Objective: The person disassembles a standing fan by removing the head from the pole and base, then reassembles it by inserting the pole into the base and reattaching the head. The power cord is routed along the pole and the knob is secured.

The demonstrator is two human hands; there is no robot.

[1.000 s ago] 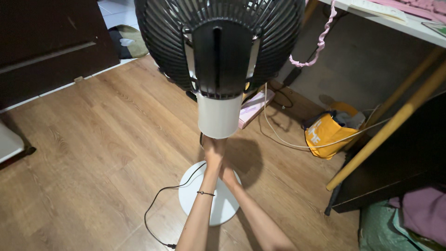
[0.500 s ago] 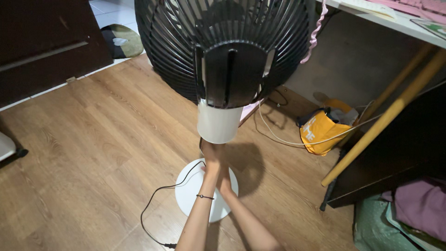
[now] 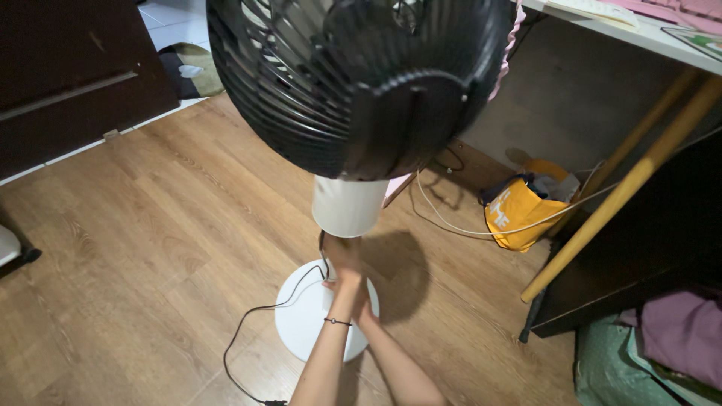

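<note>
Both hands, left hand [image 3: 342, 259] and right hand [image 3: 362, 297], clamp the pedestal fan [image 3: 353, 83] pole; the black cord [image 3: 252, 331] could snag and tip it.

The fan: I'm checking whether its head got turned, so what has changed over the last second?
The fan head has swung round: a second ago its black rear housing faced the camera squarely, now it sits off to the right with more grille showing on the left. Both hands, left hand and right hand, stay low around the pole under the white neck. The round white base and the black cord lie much as before.
</note>
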